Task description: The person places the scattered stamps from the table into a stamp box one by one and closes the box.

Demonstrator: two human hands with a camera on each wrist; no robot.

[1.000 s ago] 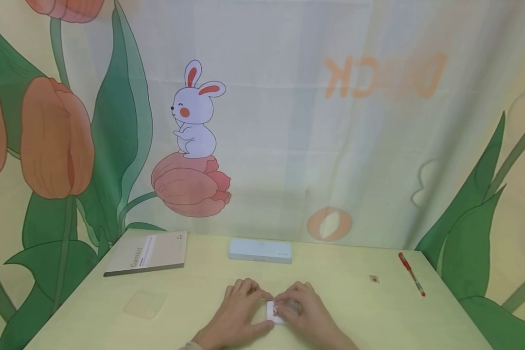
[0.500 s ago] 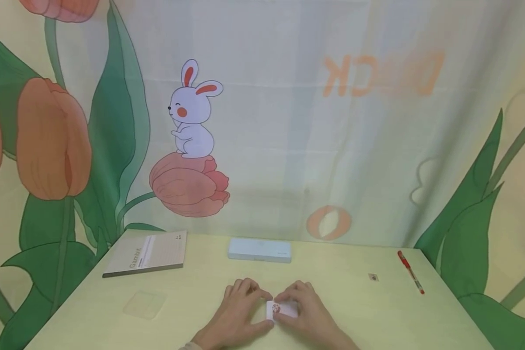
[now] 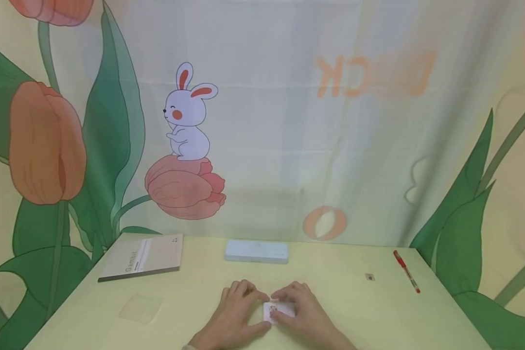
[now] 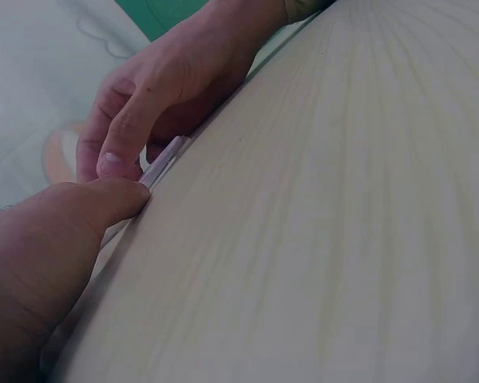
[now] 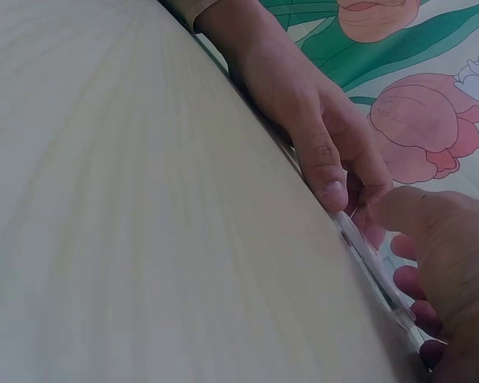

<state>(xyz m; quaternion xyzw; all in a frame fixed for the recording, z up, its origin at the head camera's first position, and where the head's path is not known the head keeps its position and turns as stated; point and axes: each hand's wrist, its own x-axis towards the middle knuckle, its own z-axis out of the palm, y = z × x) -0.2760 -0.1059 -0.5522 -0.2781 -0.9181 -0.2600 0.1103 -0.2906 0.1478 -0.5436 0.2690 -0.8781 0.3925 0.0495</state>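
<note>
A small white flat piece with a reddish print (image 3: 267,314) lies on the table between the two hands. My left hand (image 3: 234,316) grips its left end between thumb and fingers. Over the right part of the piece, my right hand (image 3: 308,316) has its thumb on the printed area and its fingers at the far edge. In the right wrist view the thin piece (image 5: 375,267) shows edge-on, with the left thumb at its near end. The left wrist view shows its edge (image 4: 164,162) by both thumbs. The fingers hide part of it.
A clear square piece (image 3: 141,308) lies to the left, with a notebook (image 3: 144,257) behind it. A pale blue case (image 3: 256,252) stands near the back edge. To the right are a tiny square (image 3: 369,277) and a red pen (image 3: 407,272).
The right thumb has shifted slightly over the print, and the white piece appears a little raised or tilted at its far edge. The head view has turned slightly right.
</note>
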